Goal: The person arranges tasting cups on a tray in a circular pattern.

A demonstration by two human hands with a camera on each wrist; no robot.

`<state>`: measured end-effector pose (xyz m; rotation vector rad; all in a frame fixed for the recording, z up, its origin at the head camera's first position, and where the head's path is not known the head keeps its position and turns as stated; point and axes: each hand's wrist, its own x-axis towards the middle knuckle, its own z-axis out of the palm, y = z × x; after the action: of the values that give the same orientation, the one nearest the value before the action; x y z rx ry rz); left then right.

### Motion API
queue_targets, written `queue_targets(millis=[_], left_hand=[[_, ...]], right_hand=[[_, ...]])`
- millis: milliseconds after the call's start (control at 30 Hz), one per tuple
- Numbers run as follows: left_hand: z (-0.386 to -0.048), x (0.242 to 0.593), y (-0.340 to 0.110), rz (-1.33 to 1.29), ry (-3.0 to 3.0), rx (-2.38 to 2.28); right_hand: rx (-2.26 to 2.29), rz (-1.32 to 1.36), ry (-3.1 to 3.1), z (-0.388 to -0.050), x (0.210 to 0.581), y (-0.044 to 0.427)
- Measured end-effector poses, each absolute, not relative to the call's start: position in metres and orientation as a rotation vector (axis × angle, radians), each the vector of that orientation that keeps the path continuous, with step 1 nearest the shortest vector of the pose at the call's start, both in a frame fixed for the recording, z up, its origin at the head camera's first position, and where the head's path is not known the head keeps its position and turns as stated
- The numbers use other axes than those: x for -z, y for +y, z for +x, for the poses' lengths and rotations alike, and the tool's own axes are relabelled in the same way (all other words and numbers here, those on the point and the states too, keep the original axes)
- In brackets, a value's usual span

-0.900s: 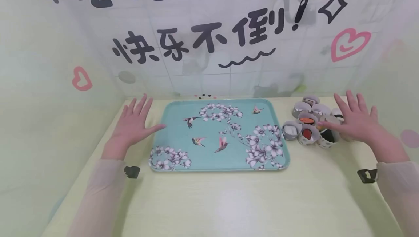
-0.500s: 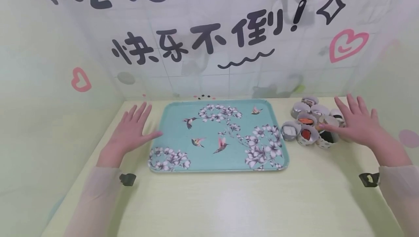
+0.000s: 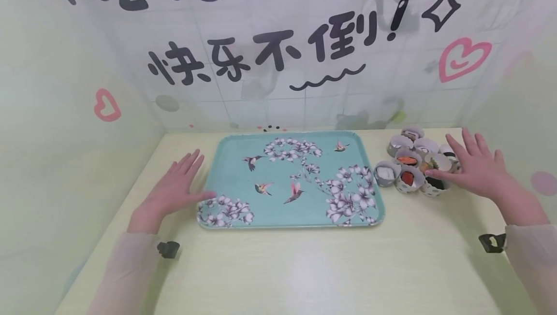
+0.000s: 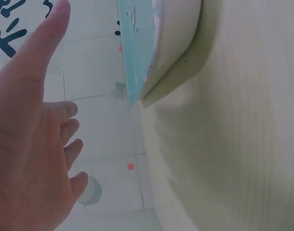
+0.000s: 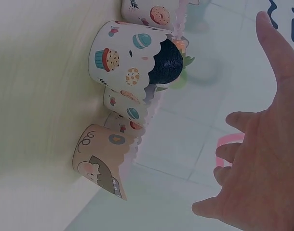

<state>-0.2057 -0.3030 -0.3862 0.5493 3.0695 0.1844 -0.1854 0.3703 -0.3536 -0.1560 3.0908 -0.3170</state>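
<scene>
A light-blue rectangular tray point(image 3: 230, 175) with a flower and bird print lies flat on the pale table. Over its left edge reaches the thumb of my left hand point(image 3: 171, 192), fingers spread and holding nothing; the left wrist view shows this hand apart from the tray's side point(image 4: 178, 33). My right hand point(image 3: 480, 172), also spread and holding nothing, hovers above a cluster of paper cups point(image 3: 409, 187) right of the tray. In the right wrist view it is clear of the patterned cups point(image 5: 123, 62). One cup holds something dark point(image 5: 167, 62); others contain small red, orange and white items.
A back wall point(image 3: 278, 107) with black lettering and pink hearts rises behind the table. Side walls close in on the left point(image 3: 52, 170) and right. Bare tabletop point(image 3: 278, 266) stretches in front of the tray.
My left hand has drawn down toward the near side along the tray's left edge. The right hand has lowered slightly. The tray and cups have stayed where they were.
</scene>
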Motion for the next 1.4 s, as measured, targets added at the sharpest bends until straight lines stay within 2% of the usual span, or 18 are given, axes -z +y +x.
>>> queue_targets(millis=[433, 1400], left_hand=[[-0.197, 0.406, -0.304, 0.65, 3.01, -0.238], [-0.182, 0.42, -0.301, 0.586, 2.84, -0.488]], right_hand=[[0.328, -0.163, 3.091, -0.181, 0.358, 0.374], [0.371, -0.111, 3.111, -0.175, 0.37, 0.387]])
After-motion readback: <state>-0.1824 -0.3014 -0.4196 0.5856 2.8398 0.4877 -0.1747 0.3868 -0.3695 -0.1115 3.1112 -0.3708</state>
